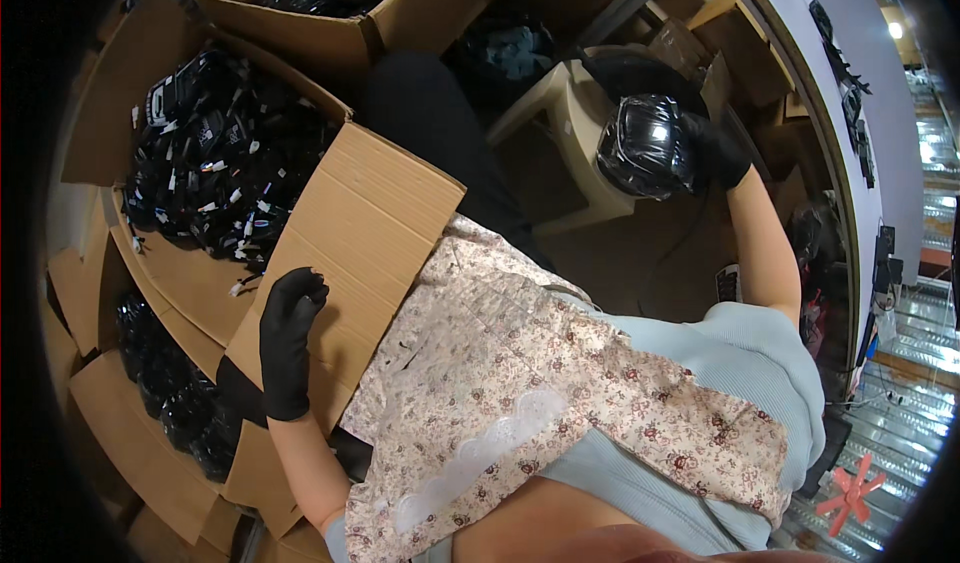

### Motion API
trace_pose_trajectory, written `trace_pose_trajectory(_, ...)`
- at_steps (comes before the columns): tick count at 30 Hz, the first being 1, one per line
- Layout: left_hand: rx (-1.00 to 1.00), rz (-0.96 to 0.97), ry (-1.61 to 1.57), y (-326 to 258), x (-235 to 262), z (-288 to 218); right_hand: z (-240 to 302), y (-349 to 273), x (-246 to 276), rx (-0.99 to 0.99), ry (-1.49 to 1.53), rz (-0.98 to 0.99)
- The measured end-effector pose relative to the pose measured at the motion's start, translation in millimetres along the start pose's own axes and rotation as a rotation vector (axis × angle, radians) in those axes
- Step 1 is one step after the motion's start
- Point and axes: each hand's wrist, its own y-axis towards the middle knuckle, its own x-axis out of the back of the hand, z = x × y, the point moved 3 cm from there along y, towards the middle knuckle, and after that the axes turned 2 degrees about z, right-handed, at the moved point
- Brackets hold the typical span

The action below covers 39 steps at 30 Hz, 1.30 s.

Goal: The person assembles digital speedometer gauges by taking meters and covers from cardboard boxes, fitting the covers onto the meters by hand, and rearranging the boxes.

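1. At 8 o'clock, the left hand, black-gloved, lies over the cardboard flap. Its fingers are loosely half-curled, with nothing visible in them; I cannot tell whether it presses on the board.

2. At 10 o'clock, past the flap, the cardboard carton holds a heap of black cabled parts with small white connectors.

3. At 2 o'clock, the black plastic-wrapped bundle is in the right hand, also black-gloved, which grasps it from its 3 o'clock side; the exact finger placement blends into the dark.

4. Handling, as a judgement: fairly light, soft and yielding beneath creased, glossy film that may slip or tear. Whatever is inside could be fragile. A broad palm hold around the body or underneath looks safer than pinching loose film.

5. The bundle is nearly round; any long axis is weak, running roughly from 12 to 6 o'clock. No leading end shows, so I cannot tell which way it points.

6. Just beyond its 10 o'clock side stands the cream plastic chair.
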Motion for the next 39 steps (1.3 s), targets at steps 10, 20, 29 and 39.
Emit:
trace_pose_trajectory(10, -0.003, 0.035, 0.098, 7, -28, 1, -52, 4, 15, 0.079, -0.427, -0.428)
trace_pose_trajectory(20, -0.061, 0.313, 0.342, 30, -88, -3, -94, -7, -1, 0.377, 0.342, -0.511)
trace_pose_trajectory(29, -0.942, 0.960, 0.679, 97, -290, 24, -139, -22, 34, 0.165, -1.040, -1.046)
trace_pose_trajectory(39, -0.847, 0.890, 0.717, 100, -322, 23, -88, -32, -5, 0.333, -0.862, -1.060)
